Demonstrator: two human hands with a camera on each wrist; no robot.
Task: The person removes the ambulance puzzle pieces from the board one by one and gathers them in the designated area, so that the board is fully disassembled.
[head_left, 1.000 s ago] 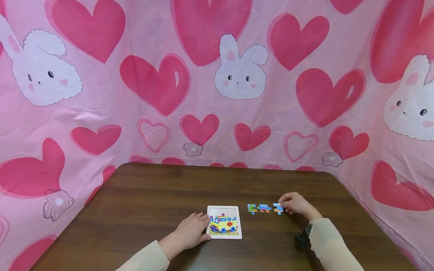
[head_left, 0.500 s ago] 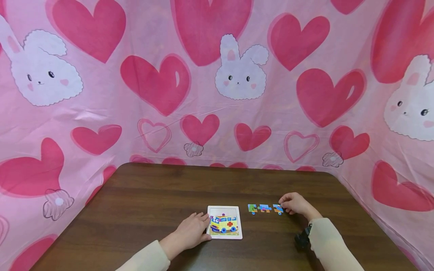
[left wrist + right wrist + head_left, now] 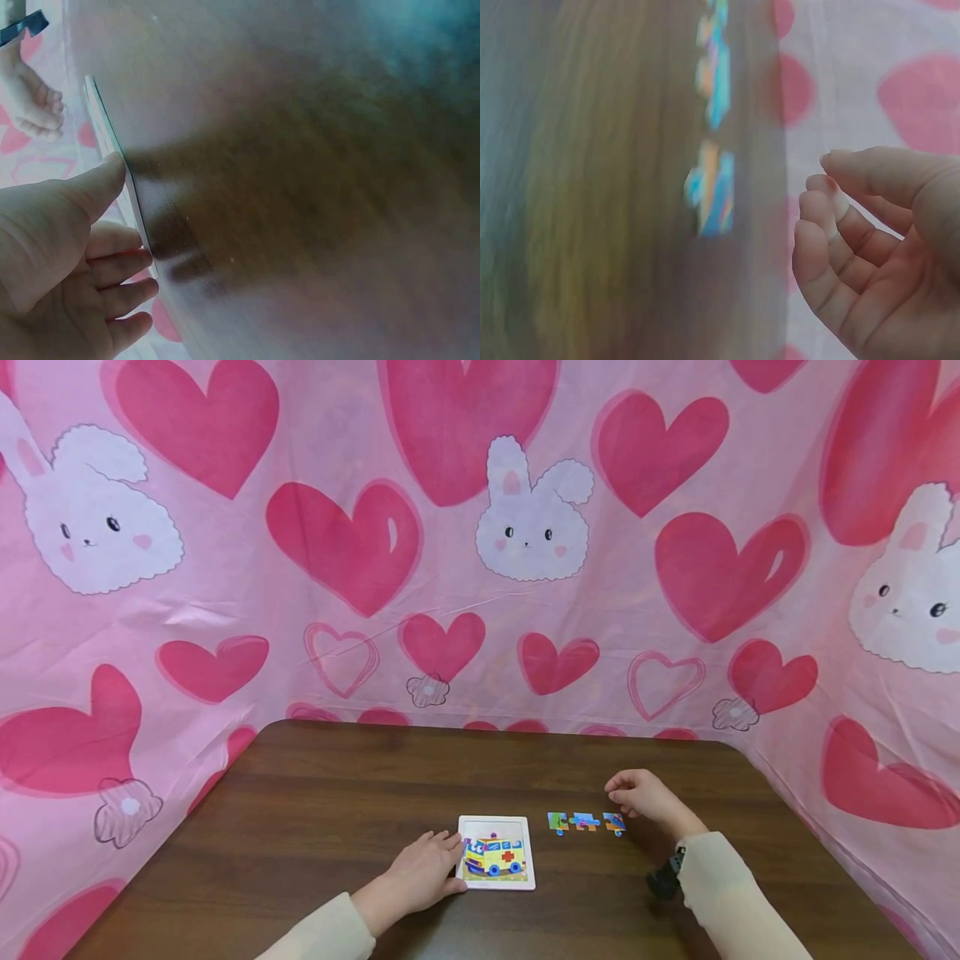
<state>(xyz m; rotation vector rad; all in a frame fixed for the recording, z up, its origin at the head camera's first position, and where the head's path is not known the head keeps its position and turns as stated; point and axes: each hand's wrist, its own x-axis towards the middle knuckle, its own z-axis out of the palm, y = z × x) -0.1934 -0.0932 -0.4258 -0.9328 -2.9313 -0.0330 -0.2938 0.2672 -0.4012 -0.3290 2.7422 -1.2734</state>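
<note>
A white-framed puzzle board (image 3: 497, 889) lies on the table, showing a yellow ambulance in its lower part. My left hand (image 3: 423, 870) rests along the board's left edge. In the left wrist view the thumb and fingers of the left hand (image 3: 82, 255) touch the board's rim (image 3: 105, 124). Three loose puzzle pieces lie in a row right of the board: a green one (image 3: 557, 821), a blue one (image 3: 585, 821) and a rightmost one (image 3: 613, 823). My right hand (image 3: 647, 797) hovers just above and beyond the rightmost piece, fingers loosely bent and holding nothing.
The brown wooden table (image 3: 375, 777) has rounded far corners. A pink cloth (image 3: 442, 560) with hearts and rabbits hangs behind it and at both sides. A black wrist device (image 3: 664, 877) sits at my right cuff.
My right hand has let go of the rightmost puzzle piece and lifted away, up and slightly left. That piece is turned a little and stays in the row. My left hand has not moved.
</note>
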